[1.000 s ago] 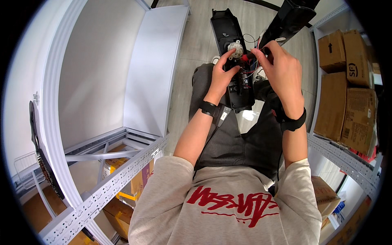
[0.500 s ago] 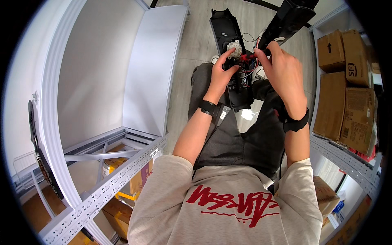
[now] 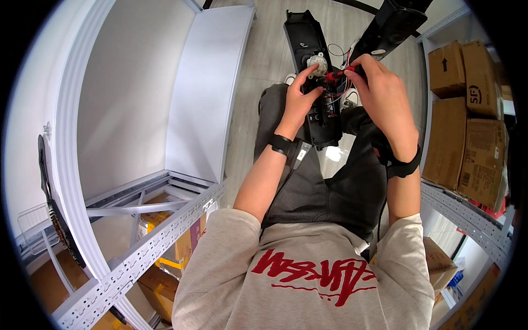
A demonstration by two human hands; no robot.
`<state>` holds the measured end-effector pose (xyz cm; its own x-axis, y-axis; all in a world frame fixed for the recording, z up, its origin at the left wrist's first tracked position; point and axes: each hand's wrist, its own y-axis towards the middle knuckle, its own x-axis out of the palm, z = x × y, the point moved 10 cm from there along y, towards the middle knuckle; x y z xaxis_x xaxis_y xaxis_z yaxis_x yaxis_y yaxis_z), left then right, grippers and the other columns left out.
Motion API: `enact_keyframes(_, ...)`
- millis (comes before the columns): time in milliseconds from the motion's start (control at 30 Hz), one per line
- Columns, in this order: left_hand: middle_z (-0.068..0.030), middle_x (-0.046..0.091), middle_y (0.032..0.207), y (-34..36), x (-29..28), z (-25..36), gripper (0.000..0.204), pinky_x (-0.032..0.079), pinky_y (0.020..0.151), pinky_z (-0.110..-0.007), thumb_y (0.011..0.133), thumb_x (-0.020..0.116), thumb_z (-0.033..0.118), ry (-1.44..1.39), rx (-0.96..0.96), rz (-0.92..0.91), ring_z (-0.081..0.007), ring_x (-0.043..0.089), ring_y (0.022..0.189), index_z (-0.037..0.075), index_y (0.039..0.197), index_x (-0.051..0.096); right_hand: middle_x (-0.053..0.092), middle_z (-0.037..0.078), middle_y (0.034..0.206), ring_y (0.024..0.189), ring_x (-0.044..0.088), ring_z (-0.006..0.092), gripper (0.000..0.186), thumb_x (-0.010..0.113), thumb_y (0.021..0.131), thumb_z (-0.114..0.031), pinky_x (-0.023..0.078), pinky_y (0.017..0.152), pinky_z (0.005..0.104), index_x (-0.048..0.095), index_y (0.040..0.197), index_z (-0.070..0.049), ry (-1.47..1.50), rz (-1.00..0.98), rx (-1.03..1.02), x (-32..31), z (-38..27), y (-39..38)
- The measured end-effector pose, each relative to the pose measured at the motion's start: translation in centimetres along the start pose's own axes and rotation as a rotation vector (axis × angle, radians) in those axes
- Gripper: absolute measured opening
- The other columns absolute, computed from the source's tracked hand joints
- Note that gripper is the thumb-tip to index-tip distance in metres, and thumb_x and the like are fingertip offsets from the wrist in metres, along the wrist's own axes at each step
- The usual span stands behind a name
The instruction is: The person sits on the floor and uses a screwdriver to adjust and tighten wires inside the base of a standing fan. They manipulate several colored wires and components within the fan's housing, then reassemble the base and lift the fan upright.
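A long black plastic housing (image 3: pixel 327 135) lies between my knees, its open inside facing up. On it sits a round whitish part (image 3: pixel 317 64) with small mounting lugs. My left hand (image 3: pixel 298 103) grips the housing, index fingertip at the round part and thumb bent lower down. In my right hand (image 3: pixel 385 93) is a red-and-black screwdriver (image 3: pixel 334 76), pinched by thumb and forefinger, pointing left toward my left fingers. Its tip is hard to make out there. Thin red, white and black wires (image 3: pixel 336 98) run beside the housing under the screwdriver.
Another long black casing (image 3: pixel 393 25) stands beyond my right hand. To the right, cardboard boxes (image 3: pixel 481 151) fill a metal shelf. A white panel (image 3: pixel 206 93) and a perforated grey metal frame (image 3: pixel 148 250) are on the left. A cable runs along my left thigh.
My right hand and wrist have shifted slightly right, with the screwdriver still held. The housing and round part have moved a touch right; my left hand is almost unmoved.
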<state>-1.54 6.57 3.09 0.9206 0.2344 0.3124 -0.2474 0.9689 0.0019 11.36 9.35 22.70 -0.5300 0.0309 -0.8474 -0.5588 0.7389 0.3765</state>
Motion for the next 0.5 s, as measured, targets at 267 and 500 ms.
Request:
enact_keyframes(267,-0.0072,0.06,0.13,0.0,-0.2,-0.2,0.059,0.046,0.1,-0.029,0.083,0.067,-0.008,0.001,0.003,0.002,-0.0157,0.058,0.117,0.004,0.139,0.055,0.067,0.017,0.076,0.065,0.066,0.0371,0.026,0.068,0.093,-0.026,0.051,0.056,0.0439,0.059,0.09,-0.002,-0.202,-0.031,0.11,0.5,1.3,0.0)
enact_keyframes(500,-0.0074,0.06,0.131,-0.1,0.1,-0.1,0.059,0.046,0.1,-0.029,0.082,0.067,-0.008,-0.035,-0.013,-0.002,-0.0157,0.057,0.117,0.005,0.139,0.055,0.068,0.016,0.082,0.067,0.066,0.0375,0.021,0.068,0.092,-0.022,0.051,0.057,0.0437,0.061,0.096,-0.003,0.102,-0.022,0.052,-0.3,0.0,-0.2)
